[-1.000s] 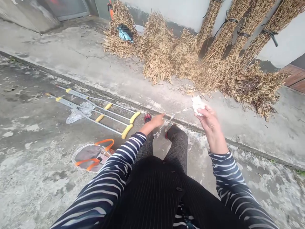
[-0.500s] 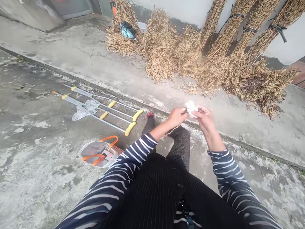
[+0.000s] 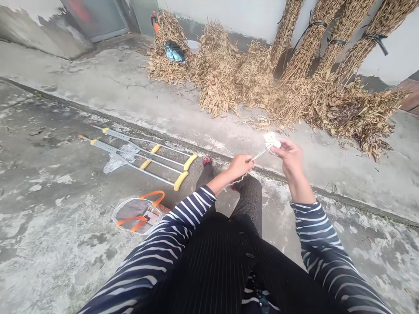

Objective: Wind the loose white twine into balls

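Pinched in my right hand [image 3: 290, 157] is a small crumpled white bundle [image 3: 270, 140], which looks like wound cord. A stretch of white cord [image 3: 260, 154] runs taut from it down to my left hand [image 3: 240, 167], whose fingers are closed on the cord. Below the left hand a loose length of cord [image 3: 238, 180] hangs in front of my trousers. Both hands are held out before me over the ground, a short distance apart. The exact make of the bundle is too small to tell.
Two crutches [image 3: 137, 150] with yellow pads lie on the concrete at left, over a clear plastic bag [image 3: 121, 159]. A bag with orange handles [image 3: 139, 214] stands nearer me. Dried plant bundles [image 3: 222, 69] line the wall. A low step edge [image 3: 163, 136] crosses the ground.
My hands have moved apart: the right one, with the white bundle, has gone right. A stretch of cord now shows between them. The view has shifted slightly.
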Available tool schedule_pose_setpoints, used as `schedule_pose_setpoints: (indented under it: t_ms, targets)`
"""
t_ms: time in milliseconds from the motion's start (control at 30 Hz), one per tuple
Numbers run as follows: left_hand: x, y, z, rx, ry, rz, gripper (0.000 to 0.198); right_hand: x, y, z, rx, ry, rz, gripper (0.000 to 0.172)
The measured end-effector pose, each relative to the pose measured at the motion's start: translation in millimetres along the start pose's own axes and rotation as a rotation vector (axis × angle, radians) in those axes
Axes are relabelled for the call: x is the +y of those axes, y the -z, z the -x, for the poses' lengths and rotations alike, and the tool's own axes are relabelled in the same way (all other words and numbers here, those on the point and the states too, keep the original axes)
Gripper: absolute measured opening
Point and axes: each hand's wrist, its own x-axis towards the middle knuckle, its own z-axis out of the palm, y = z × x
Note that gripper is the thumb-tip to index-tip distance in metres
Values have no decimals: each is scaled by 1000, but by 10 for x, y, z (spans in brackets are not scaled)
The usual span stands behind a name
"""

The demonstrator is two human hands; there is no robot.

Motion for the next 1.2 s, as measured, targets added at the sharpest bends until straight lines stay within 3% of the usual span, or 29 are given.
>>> schedule_pose_setpoints:
  t_ms: [167, 333, 433, 567, 700, 767, 867, 1033, 1200]
  targets:
    - [-114, 92, 256, -144, 160, 42, 14, 325, 87, -88, 105, 252, 354, 28]
    - [53, 381, 520, -478, 163, 295, 15, 621, 38, -31, 13, 490, 597, 19]
    - [213, 528, 626, -527, 106, 507, 22, 738, 18, 49, -85, 587, 701, 21]
    - [473, 549, 610, -483, 16, 618, 29, 885, -39, 215, -226, 603, 825, 25]
    - [743, 584, 359, -379, -38, 586, 28, 946, -89, 407, -294, 573, 824, 30]
    - [848, 665, 160, -318, -28, 489, 24, 892, -109, 506, -340, 498, 736, 39]
    - [908, 813, -171, -238, 15, 207, 23, 703, -154, 651, -432, 271, 500, 56]
    - [620, 907, -521, -95, 75, -208, 23, 351, -237, 766, -453, -28, 131, 62]
    - [160, 703, -379, 31, 19, -216, 8, 234, -268, 595, -259, -51, -49, 43]
